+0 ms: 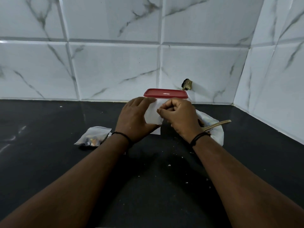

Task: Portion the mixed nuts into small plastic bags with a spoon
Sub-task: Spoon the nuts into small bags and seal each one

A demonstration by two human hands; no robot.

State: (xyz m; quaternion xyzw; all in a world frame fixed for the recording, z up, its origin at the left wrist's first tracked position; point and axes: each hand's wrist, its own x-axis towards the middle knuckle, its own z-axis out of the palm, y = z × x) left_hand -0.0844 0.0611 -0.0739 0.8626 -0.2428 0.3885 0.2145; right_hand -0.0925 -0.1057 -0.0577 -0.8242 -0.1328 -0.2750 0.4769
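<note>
Hands [136,117] [179,119] pinching thin translucent plastic bag [152,115], glossy black counter [49,129]

Both hands, left hand [136,118] and right hand [180,118], pinch a small bag [153,114] (empty-looking).

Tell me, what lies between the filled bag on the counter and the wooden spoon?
In the head view, both hands, left hand and right hand, holding an empty small bag.

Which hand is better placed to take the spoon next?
The right hand, probably. The spoon lies in the big bag just beside its wrist, while the left hand holds the small bag on the far side.
</note>
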